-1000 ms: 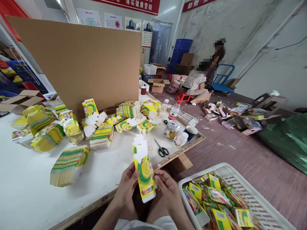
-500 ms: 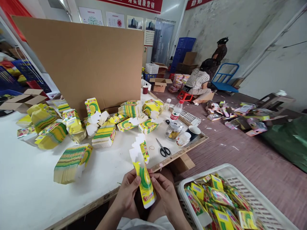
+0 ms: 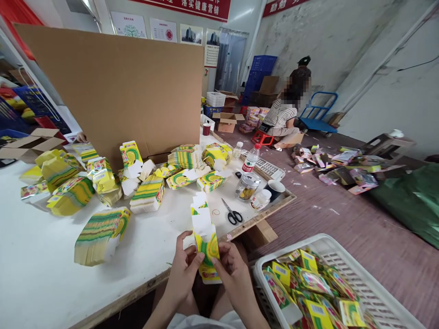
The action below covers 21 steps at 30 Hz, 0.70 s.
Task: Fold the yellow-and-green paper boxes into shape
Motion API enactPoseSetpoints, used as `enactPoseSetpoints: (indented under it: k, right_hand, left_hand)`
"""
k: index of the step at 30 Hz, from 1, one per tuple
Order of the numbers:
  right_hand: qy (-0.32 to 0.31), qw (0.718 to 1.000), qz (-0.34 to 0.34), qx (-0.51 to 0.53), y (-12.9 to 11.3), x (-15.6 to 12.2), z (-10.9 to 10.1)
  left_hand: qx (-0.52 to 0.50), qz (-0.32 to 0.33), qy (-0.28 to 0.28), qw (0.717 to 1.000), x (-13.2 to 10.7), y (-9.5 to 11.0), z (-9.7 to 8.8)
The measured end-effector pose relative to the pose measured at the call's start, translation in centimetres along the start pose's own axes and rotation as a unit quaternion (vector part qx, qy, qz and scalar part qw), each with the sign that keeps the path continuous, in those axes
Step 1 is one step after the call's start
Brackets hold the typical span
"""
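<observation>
Both hands hold a yellow and green printed carton (image 3: 208,246) over my lap, just off the table's front edge. White unprinted flaps stick up at its far end. My left hand (image 3: 185,262) grips its left side, thumb on the front and index finger raised. On the right side, my right hand (image 3: 231,262) closes with its thumb on the front face. Nearest on the table (image 3: 41,237) lies a stack of flat cartons (image 3: 103,235), and behind it another carton stack (image 3: 147,194). Black-handled scissors (image 3: 233,214) lie beyond my right hand.
To my right stands a white plastic basket (image 3: 325,242) full of packaged goods. A bottle (image 3: 251,160), a jar (image 3: 247,186) and a mug (image 3: 275,188) crowd the table's right corner. A large cardboard sheet (image 3: 120,87) stands upright behind the stacks. Two people (image 3: 279,114) are farther back.
The carton has turned more upright and its lower end has risen a little. My left index finger has lifted off it. In the background, the standing person has shifted left.
</observation>
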State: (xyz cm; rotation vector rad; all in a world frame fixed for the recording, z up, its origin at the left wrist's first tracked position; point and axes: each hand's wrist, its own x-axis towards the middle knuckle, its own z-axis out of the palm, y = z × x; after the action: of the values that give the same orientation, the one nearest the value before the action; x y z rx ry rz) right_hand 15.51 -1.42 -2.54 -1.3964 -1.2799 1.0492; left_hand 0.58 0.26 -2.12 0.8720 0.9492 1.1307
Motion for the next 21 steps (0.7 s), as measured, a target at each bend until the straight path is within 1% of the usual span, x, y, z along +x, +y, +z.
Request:
enactPoseSetpoints:
  k: [3, 6, 9, 11, 13, 15, 17, 21]
  right_hand:
    - [-0.014, 0.999, -0.041, 0.006, -0.3, 0.3, -0.5]
    - [-0.049, 0.997, -0.056, 0.023, -0.9, 0.7, -1.1]
    - [-0.095, 0.994, -0.049, 0.037, -1.5, 1.0, -1.9]
    - [-0.124, 0.991, -0.038, 0.029, -2.1, 1.2, -2.4]
    - [-0.137, 0.990, -0.035, 0.003, -2.5, 1.3, -2.7]
    - [-0.123, 0.991, -0.048, -0.027, -2.8, 1.3, -2.7]
    - [-0.097, 0.992, -0.068, -0.045, -2.7, 1.3, -2.5]
    - [-0.046, 0.995, -0.086, -0.013, -2.0, 1.4, -2.1]
  left_hand:
    - [0.025, 0.008, -0.040, 0.999, -0.5, 0.2, -0.3]
    - [0.041, 0.005, -0.076, 0.996, -0.6, 0.4, -0.9]
    - [0.044, -0.005, -0.107, 0.993, -0.5, 0.6, -1.3]
    - [0.020, -0.017, -0.139, 0.990, -0.5, 0.6, -1.4]
    - [-0.008, -0.027, -0.171, 0.985, -0.5, 0.7, -1.2]
    - [-0.021, -0.026, -0.190, 0.981, -0.6, 0.7, -1.0]
    - [-0.018, -0.024, -0.186, 0.982, -0.7, 0.6, -1.0]
    - [-0.015, -0.045, -0.181, 0.982, -0.6, 0.4, -1.4]
